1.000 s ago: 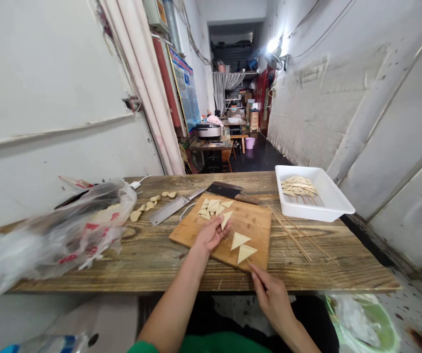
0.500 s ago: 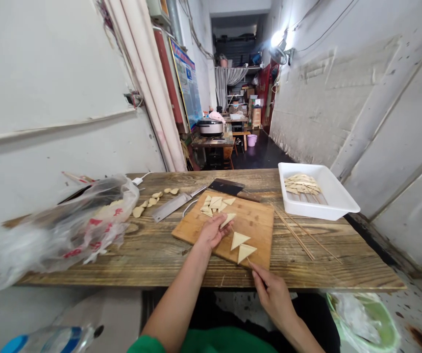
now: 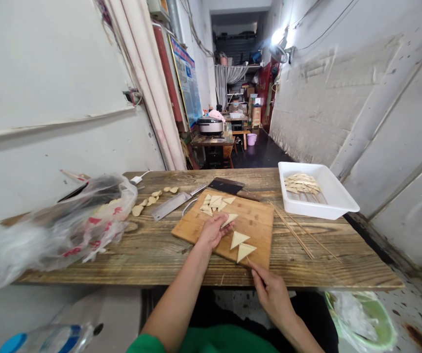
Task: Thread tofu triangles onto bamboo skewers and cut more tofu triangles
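Red print on the clear plastic bag (image 3: 96, 220) and text on the blue wall poster (image 3: 186, 81): both unreadable at this range. Left hand (image 3: 212, 230) reaches forward, palm down, pinching a pale triangular slice (image 3: 229, 219) on the wooden cutting board (image 3: 258, 220). Right hand (image 3: 273, 294) sits at the near edge of the plank surface (image 3: 152, 255), fingers closed, probably on a thin wooden skewer (image 3: 249, 263) running through two more triangles (image 3: 239, 239).
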Available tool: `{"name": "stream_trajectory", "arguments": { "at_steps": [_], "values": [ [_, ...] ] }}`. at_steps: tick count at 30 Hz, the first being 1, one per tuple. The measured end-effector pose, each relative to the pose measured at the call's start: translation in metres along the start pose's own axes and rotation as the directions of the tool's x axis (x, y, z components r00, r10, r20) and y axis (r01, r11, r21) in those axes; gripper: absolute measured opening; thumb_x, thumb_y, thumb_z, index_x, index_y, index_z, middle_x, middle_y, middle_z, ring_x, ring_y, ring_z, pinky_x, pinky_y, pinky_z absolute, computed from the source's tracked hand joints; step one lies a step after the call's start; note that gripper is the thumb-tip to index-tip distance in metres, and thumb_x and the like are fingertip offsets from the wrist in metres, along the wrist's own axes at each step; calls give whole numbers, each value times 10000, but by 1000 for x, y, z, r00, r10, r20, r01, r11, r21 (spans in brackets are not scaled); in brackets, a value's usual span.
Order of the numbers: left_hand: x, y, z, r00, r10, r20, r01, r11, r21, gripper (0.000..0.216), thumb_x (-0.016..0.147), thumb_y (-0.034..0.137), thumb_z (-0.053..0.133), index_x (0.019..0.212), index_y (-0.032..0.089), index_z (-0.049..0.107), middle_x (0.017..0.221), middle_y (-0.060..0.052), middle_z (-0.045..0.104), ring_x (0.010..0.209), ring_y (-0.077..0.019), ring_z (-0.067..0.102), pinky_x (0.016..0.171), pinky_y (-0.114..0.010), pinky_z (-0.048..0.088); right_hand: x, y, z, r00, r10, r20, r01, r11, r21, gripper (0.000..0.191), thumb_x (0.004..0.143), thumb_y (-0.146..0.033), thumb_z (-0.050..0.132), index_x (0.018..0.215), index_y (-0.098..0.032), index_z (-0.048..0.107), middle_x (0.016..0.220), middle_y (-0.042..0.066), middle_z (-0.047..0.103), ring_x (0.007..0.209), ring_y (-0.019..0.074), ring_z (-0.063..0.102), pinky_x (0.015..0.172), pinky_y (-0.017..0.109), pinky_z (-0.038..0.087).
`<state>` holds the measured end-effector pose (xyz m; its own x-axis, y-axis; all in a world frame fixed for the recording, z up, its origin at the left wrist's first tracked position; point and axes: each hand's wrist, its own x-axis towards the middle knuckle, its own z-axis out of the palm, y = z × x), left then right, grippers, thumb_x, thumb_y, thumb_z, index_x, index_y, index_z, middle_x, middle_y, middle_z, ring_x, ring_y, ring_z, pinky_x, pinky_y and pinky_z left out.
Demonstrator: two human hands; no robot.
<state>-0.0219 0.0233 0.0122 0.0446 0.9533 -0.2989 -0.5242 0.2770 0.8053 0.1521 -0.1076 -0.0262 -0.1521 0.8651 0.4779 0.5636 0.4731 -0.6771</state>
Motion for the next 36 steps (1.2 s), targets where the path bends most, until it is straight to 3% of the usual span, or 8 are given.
{"name": "stream_trajectory", "arguments": {
  "at_steps": [36],
  "values": [
    [-1, 1, 0, 1000, 3, -7, -3, 999, 35, 57, 768, 123, 598, 773, 69, 617, 690, -77, 650, 574, -110, 622, 484, -170, 508, -3, 2, 2, 1000, 6, -3, -6, 1000, 6, 310, 872, -223, 412, 1057, -147, 650, 953, 100, 709, 840, 179, 682, 754, 247, 534]
  ]
}}
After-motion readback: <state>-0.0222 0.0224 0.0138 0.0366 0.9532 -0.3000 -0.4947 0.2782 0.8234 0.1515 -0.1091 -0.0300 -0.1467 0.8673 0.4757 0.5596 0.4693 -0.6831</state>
